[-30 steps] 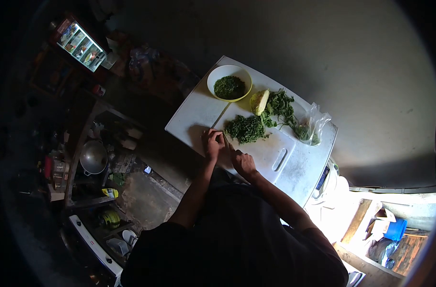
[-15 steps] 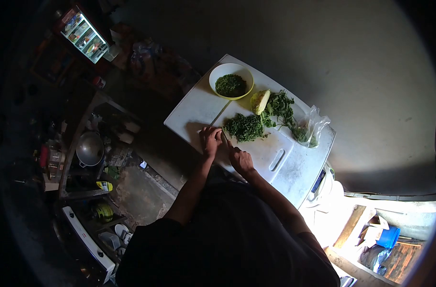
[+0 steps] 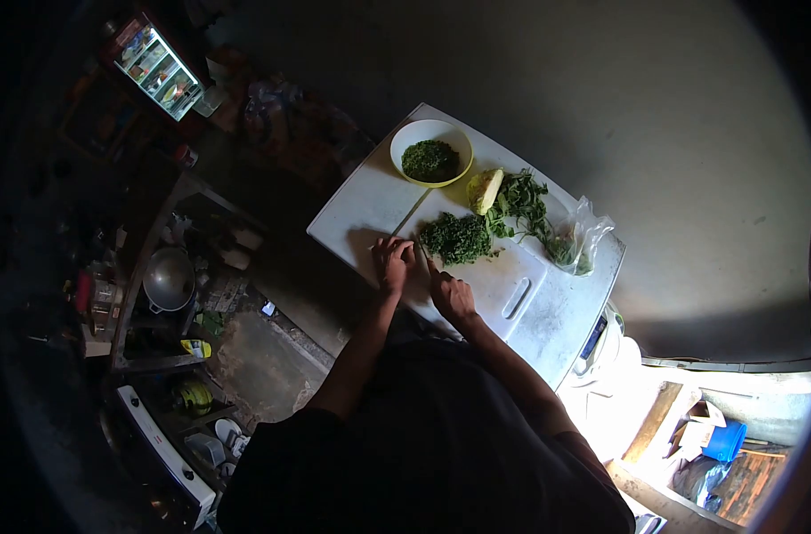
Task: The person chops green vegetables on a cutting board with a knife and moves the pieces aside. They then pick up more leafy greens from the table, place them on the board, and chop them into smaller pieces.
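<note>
My right hand (image 3: 453, 295) is wrapped round the handle of a knife (image 3: 422, 250), whose dark blade points away from me. Just left of the blade, my left hand (image 3: 393, 261) rests on the white cutting board (image 3: 494, 278) with its fingers curled; whatever is under them is hidden. A heap of finely chopped green leaves (image 3: 457, 238) lies right beyond the knife. Behind it sit a cut cabbage piece (image 3: 484, 192) and a bunch of uncut leafy greens (image 3: 523, 200). A yellow-rimmed white bowl (image 3: 394, 162) at the far end holds more chopped greens.
A clear plastic bag (image 3: 586, 233) with greens inside lies at the table's right side. The white table (image 3: 561, 325) stands against a grey wall. On my left are a wok (image 3: 169, 278) on a low shelf and a lit display fridge (image 3: 159, 71).
Both hands stay in nearly the same place at the board. The knife has shifted very slightly, and the whole view has moved a few pixels.
</note>
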`<state>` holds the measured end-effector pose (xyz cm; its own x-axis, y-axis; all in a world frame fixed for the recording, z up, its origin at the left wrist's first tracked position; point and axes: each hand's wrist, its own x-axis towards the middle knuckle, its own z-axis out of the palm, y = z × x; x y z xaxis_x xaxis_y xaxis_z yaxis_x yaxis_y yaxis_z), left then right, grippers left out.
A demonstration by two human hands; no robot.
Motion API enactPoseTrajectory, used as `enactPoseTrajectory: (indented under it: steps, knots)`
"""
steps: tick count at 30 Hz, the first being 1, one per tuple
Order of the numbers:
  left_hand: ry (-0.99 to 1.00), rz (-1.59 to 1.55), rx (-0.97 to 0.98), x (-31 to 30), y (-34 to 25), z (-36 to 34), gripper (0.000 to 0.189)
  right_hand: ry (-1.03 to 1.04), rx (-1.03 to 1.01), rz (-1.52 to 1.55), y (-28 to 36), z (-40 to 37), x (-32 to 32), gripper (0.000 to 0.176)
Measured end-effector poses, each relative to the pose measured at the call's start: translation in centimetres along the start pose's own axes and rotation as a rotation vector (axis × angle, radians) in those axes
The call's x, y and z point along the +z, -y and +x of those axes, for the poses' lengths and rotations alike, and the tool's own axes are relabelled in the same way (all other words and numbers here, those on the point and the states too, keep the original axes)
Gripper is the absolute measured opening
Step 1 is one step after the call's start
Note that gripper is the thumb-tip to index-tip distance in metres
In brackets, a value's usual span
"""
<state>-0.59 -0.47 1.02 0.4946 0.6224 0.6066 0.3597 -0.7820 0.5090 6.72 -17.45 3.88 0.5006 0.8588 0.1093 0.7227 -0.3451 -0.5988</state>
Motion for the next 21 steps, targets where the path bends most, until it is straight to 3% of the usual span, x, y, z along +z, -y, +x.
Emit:
enactPoseTrajectory:
  steps: [3, 5, 8, 15, 17, 21]
  knots:
    - [0.036, 0.039, -0.028, -0.1, -0.2, 0.1, 0.008, 0.002, -0.100, -0.096, 0.1, -0.1, 0.1, 0.031]
    - [0.006, 0.049, -0.041, -0.2, -0.5, 0.1, 0.008, -0.005, -0.156, -0.138, 0.7, -0.1, -0.5, 0.056]
    - [-0.056, 0.034, -0.009, -0.5, -0.7, 0.5, 0.007, 0.043, -0.132, -0.123, 1.4, -0.3, -1.0, 0.055]
    - [0.001, 0.024, -0.046, -0.1, -0.1, 0.3, 0.005, -0.017, -0.172, -0.105, 1.9, -1.1, -1.2, 0.055]
    - [-0.037, 0.006, -0.018, 0.4, 0.4, 0.0, 0.005, 0.086, -0.093, -0.089, 1.8, -0.7, -0.8, 0.051]
    - [-0.025, 0.022, -0.032, 0.9, 0.9, -0.4, 0.007, 0.083, -0.101, -0.158, 0.5, 0.7, 1.5, 0.048]
